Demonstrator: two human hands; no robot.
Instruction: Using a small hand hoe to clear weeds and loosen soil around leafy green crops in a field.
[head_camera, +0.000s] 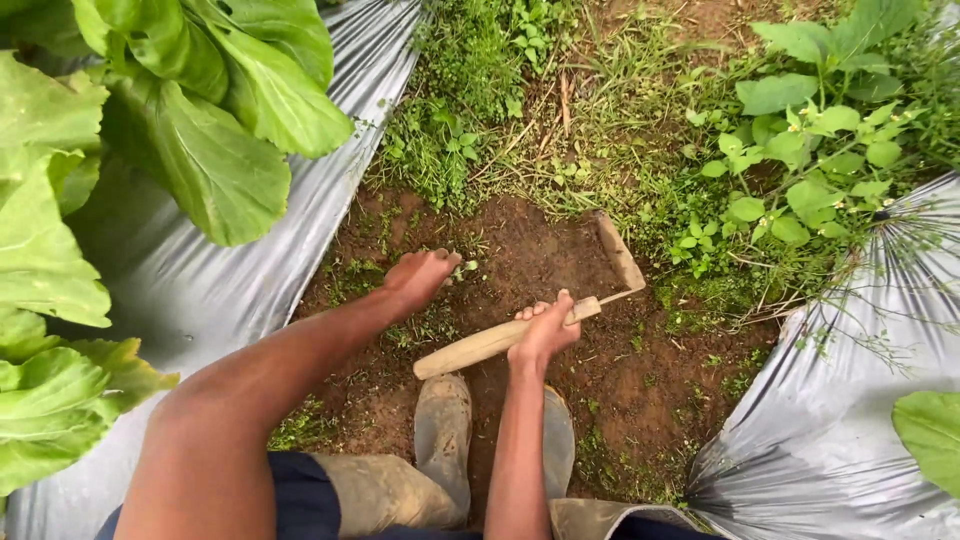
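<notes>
Left hand: fingers curled down and nearly closed, tips pinched on a small green weed at soil level. How firm the pinch is cannot be told; the weed is tiny and partly hidden by the fingers.

Right hand: wrapped tight around the wooden handle of a hand hoe, gripping near the blade end. The handle runs down-left from the fist and its free end lies just above the left boot. A thin metal neck leads from the handle up to a flat, soil-caked blade, which stands on the soil at the edge of the grass, to the right of the pinched weed.

Ground: a furrow of bare brown soil between two raised beds, with scattered green sprouts across it. Both muddy boots stand in the furrow, the right boot mostly hidden behind the right forearm.

Surroundings: silver plastic mulch covers the bed on the left, with large leafy greens overhanging it. More mulch lies on the right. Thick weeds and grass crowd the far end of the furrow, just beyond the blade.
</notes>
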